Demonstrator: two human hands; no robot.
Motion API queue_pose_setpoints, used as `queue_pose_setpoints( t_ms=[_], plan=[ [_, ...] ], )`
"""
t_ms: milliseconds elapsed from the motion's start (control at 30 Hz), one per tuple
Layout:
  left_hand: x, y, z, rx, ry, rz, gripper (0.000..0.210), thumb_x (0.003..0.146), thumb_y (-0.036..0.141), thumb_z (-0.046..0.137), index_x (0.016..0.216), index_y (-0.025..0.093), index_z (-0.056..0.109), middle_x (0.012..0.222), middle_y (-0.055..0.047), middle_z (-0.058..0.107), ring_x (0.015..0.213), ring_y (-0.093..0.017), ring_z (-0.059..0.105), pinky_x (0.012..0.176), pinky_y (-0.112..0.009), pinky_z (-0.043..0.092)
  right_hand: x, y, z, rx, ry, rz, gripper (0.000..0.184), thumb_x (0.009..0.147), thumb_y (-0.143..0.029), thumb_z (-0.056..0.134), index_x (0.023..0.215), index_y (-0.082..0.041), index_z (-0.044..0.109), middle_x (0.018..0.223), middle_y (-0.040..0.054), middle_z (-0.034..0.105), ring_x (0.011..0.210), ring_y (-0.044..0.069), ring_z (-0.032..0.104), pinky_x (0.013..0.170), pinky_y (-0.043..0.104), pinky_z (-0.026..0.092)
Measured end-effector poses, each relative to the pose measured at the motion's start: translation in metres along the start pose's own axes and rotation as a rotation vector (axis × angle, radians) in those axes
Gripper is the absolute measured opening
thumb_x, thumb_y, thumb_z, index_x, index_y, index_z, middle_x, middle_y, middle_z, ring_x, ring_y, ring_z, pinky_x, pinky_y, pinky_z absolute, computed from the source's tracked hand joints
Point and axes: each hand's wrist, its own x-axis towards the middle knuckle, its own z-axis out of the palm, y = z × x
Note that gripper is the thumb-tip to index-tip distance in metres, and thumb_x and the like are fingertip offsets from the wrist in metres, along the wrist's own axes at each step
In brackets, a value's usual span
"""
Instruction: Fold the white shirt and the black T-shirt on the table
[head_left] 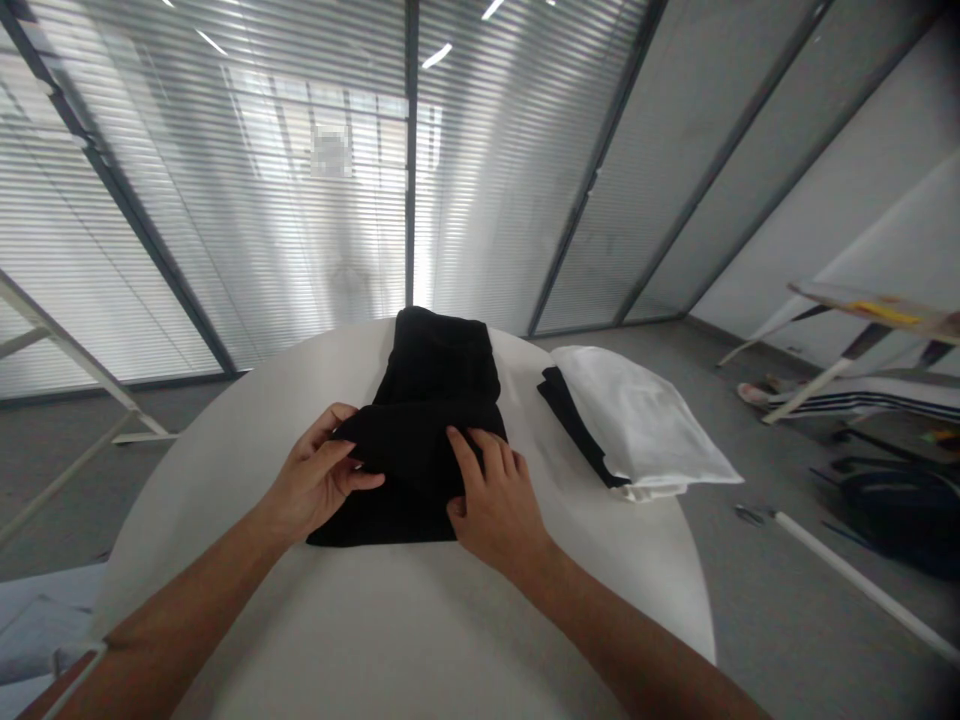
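Observation:
A black folded garment point(442, 360) lies on the white round table point(360, 640); its exact kind does not show. Its near part is doubled over in a flap. My left hand point(315, 475) grips the flap's left corner, with the thumb and fingers around the cloth edge. Across the right side of the same garment rests my right hand point(499, 495), fingers spread out on the flap and thumb by its near right edge. To the right is a pile of cloth: a white piece point(637, 415) on top of a black piece point(574, 420), with off-white cloth showing underneath.
Glass panels with blinds point(300, 220) stand behind the table. A pale metal frame point(82, 370) is at the left. On the right are another table point(885, 305), a dark bag-like object point(900, 510) and a white pole point(862, 580) close to the table's edge.

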Motion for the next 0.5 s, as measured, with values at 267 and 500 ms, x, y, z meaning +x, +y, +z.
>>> queue_pose_setpoints(
  t_ms=[267, 500],
  plan=[
    [0.011, -0.003, -0.009, 0.156, 0.005, 0.081, 0.025, 0.074, 0.026, 0.073, 0.084, 0.018, 0.052, 0.079, 0.005, 0.056, 0.068, -0.010, 0.061, 0.063, -0.034, 0.063, 0.013, 0.041, -0.034, -0.007, 0.053, 0.149, 0.034, 0.073, -0.010, 0.047, 0.102, -0.021, 0.061, 0.094, 0.0051, 0.063, 0.087, 0.020, 0.060, 0.070, 0.029, 0.046],
    [0.010, -0.013, -0.020, 0.475, -0.063, 0.155, 0.016, 0.079, 0.021, 0.060, 0.074, 0.019, 0.046, 0.071, 0.004, 0.048, 0.062, -0.008, 0.044, 0.054, -0.020, 0.038, 0.001, 0.019, -0.021, -0.119, -0.250, 0.108, 0.040, 0.076, -0.033, 0.061, 0.113, -0.020, 0.052, 0.102, 0.0102, 0.057, 0.088, 0.027, 0.058, 0.065, 0.035, 0.044]
  ],
)
